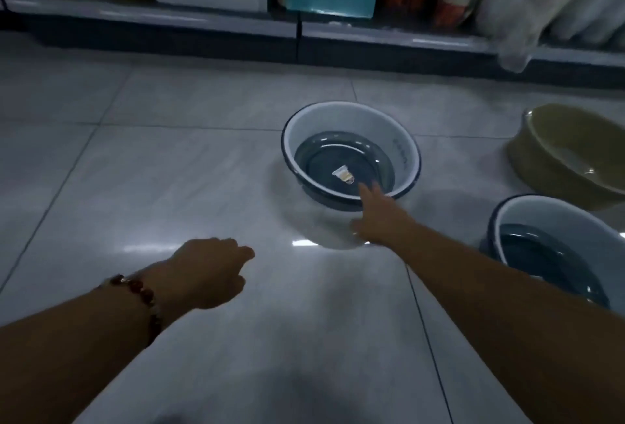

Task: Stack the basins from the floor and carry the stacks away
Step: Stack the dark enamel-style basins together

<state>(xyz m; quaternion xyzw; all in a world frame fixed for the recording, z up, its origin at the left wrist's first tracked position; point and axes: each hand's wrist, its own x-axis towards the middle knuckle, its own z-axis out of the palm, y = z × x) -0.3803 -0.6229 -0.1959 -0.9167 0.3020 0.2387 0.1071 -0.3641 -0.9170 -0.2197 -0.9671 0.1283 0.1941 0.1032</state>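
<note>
Left hand [206, 271]: I'm holding it loosely curled, gripping nothing.
Right hand [375, 217]: I'm reaching, fingers extended, touching the near rim of the white-and-grey basin [402, 143].
Basin: sitting on the tiled floor [169, 160]; probably light, stiff, slick plastic.
Hold: I'm judging the rolled rim best.

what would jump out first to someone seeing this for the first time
Probably the white basin with a dark base, alone on the pale floor tiles mid-frame, with the right hand reaching to its near rim. Next, the left hand hovering over bare floor, then a second white basin and an olive basin at the right edge.
</note>
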